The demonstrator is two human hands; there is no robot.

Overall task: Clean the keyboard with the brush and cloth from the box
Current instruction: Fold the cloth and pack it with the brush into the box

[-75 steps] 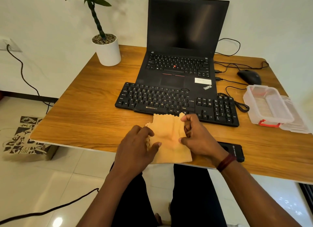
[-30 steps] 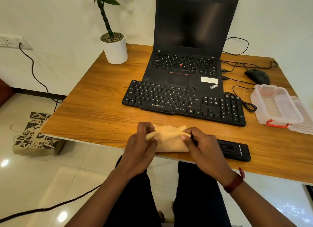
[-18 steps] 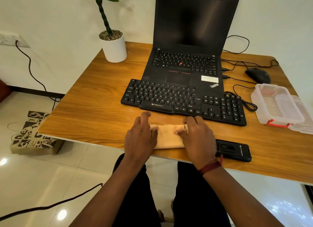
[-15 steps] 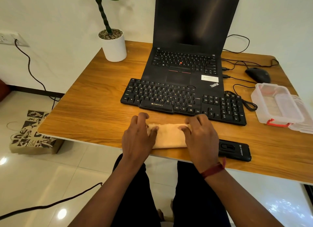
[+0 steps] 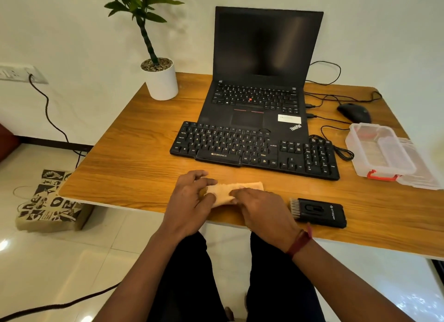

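In the head view the folded cloth (image 5: 240, 188) lies as a narrow strip near the front edge of the desk (image 5: 134, 158), its long axis left to right, parallel to the keyboard (image 5: 252, 148) just beyond. The left hand (image 5: 189, 199) pinches its left end; the right hand (image 5: 262, 208) covers its near right part, and I cannot tell whether it is pinching or pressing. The brush (image 5: 317, 212) lies just right of that hand, and the open box (image 5: 379, 148) farther right.

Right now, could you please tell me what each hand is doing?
Left hand: grips the left end of the folded cloth.
Right hand: holds the cloth too, fingers curled.
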